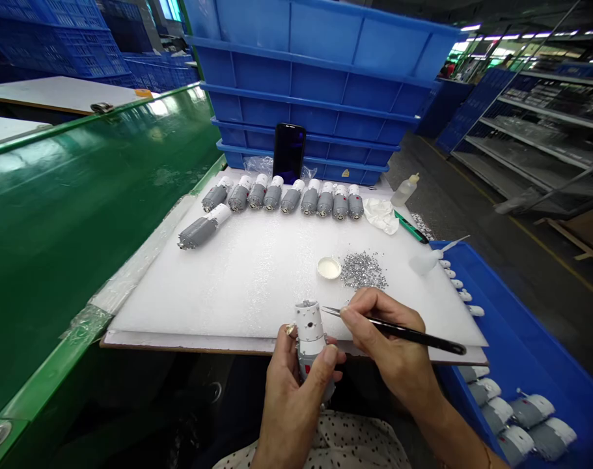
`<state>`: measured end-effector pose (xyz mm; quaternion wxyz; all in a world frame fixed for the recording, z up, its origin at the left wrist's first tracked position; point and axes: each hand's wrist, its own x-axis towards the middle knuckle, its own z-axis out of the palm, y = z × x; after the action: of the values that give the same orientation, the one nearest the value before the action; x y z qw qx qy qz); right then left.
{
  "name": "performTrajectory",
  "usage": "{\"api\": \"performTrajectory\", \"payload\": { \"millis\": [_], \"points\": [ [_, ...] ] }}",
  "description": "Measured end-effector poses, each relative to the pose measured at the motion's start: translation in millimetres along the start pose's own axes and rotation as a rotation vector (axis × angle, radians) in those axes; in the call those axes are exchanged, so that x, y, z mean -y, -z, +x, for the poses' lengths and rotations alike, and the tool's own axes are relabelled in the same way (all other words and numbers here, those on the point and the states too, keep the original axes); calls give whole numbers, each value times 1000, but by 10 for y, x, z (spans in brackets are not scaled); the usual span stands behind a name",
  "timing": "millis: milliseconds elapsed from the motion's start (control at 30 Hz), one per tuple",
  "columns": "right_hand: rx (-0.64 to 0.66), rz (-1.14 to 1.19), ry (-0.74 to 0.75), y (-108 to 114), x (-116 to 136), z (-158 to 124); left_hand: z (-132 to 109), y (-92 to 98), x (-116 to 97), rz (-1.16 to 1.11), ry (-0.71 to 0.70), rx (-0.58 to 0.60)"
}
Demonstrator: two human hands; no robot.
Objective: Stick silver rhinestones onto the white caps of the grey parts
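"Where's the motor (310,335)?"

"Clamped in my left hand (289,404), at the near edge of the board (237,286). My right hand (388,345) pinches the tweezers (398,327), tips just beside the white cap (309,319)."

"What could go wrong?"

"A slipped tip could scratch the cap; a loose grip could drop the motor."

To my left runs a green conveyor belt (96,215), with white-topped tables (56,91) and stacked blue crates (76,39) beyond it. Ahead rises a taller stack of blue plastic crates (316,65), and to my right metal shelving (545,111) lines a grey floor (452,195) marked with a yellow line (525,228), under strip lights (470,27)
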<state>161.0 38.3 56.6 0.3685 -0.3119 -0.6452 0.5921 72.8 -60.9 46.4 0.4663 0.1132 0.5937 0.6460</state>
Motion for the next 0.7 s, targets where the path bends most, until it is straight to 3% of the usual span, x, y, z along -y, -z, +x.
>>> {"api": "performTrajectory", "payload": {
  "millis": [200, 333, 700],
  "points": [
    [-146, -205, -49, 557, -264, 12, 54, 89, -12, -188, 142, 68],
    [-222, -390, -64, 836, -371, -40, 63, 70, -22, -169, 204, 113],
    [-151, -537, -58, 783, -377, 58, 2, -80, -76, -107, 207, 37]
  ]
}}
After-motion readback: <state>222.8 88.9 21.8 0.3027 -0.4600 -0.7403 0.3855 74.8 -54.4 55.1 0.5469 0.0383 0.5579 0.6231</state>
